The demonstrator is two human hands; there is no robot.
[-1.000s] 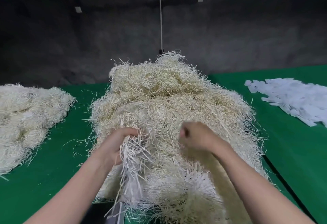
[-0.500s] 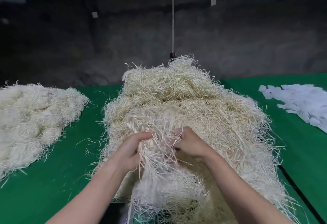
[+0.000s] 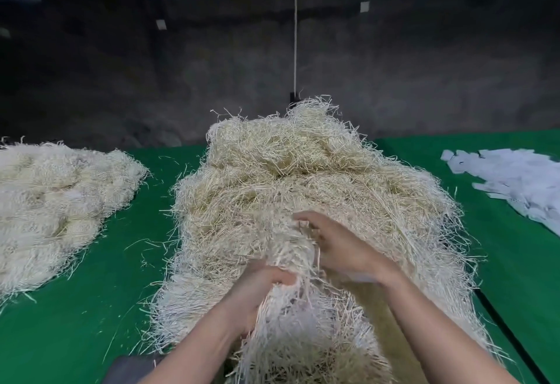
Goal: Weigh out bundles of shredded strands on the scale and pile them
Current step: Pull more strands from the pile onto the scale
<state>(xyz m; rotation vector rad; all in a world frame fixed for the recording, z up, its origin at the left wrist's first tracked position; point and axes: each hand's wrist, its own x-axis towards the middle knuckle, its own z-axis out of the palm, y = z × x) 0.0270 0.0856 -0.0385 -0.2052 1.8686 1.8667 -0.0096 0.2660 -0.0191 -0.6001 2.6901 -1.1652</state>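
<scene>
A big heap of pale shredded strands [image 3: 318, 177] fills the middle of the green table [image 3: 91, 308]. At its near end a bundle of strands [image 3: 291, 250] is lifted between my hands. My left hand [image 3: 257, 289] grips the bundle low on its left side, fingers curled into it. My right hand [image 3: 336, 244] holds the bundle's upper right, fingers bent over its top. A dark grey corner of the scale [image 3: 130, 368] shows at the bottom edge, mostly hidden by my left arm and the strands.
A second, flatter pile of strands [image 3: 51, 204] lies at the left. White paper slips [image 3: 515, 180] are spread at the right. A dark seam [image 3: 509, 332] runs across the table at the right. A dark wall and a hanging cord [image 3: 295, 29] stand behind.
My left hand has dropped lower on the bundle and my right hand has moved up over its top. The camera view has shifted slightly.
</scene>
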